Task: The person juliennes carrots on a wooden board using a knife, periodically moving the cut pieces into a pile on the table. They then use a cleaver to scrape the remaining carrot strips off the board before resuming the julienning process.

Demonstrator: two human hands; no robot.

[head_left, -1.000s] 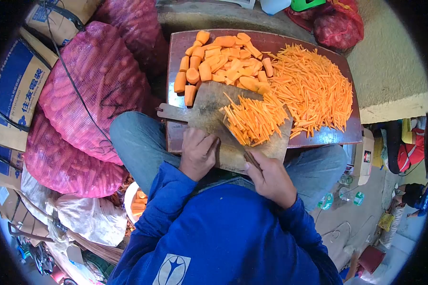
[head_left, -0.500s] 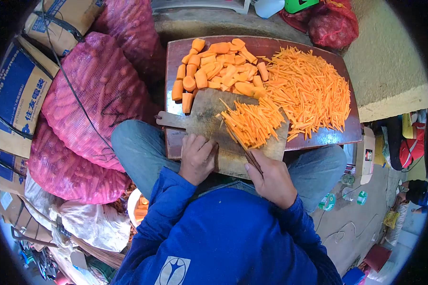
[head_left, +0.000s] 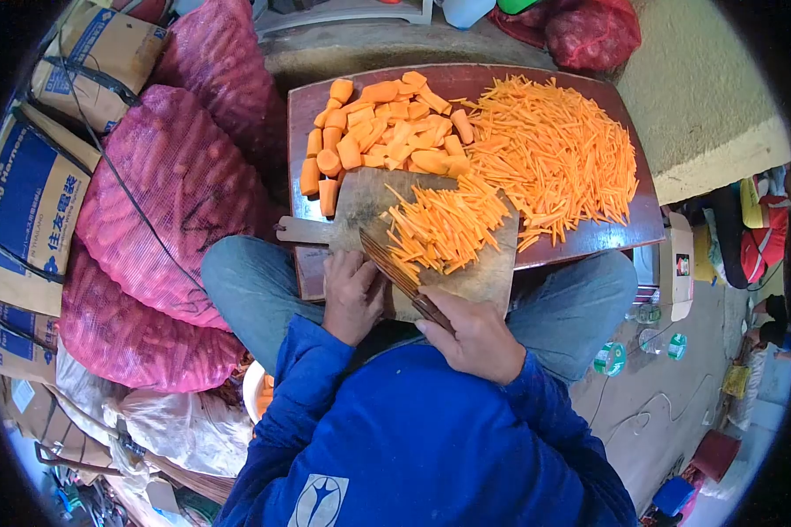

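Observation:
My right hand [head_left: 475, 335] is wrapped round the handle of a knife [head_left: 394, 268], whose blade points up and left over the cutting board [head_left: 360, 206]. Beside the blade lies a pile of carrot sticks [head_left: 448, 224] on the board. My left hand [head_left: 353, 294] rests at the board's lower left edge, fingers curled down; what is under them, if anything, is hidden. Behind the board are peeled carrot chunks [head_left: 395, 127], and a larger heap of carrot sticks [head_left: 562, 158] covers the right side of the wooden table [head_left: 624, 230].
Pink mesh sacks [head_left: 163, 193] and strapped cardboard boxes [head_left: 39, 193] stand on the left. A white container [head_left: 255, 386] with orange pieces is by my left knee. A red mesh bag [head_left: 593, 35] sits behind the table. Bottles [head_left: 611, 358] lie on the floor at right.
The knife has moved left, away from the carrot sticks, and its blade now shows its broad side. The whole view has shifted slightly, moving the table a little left.

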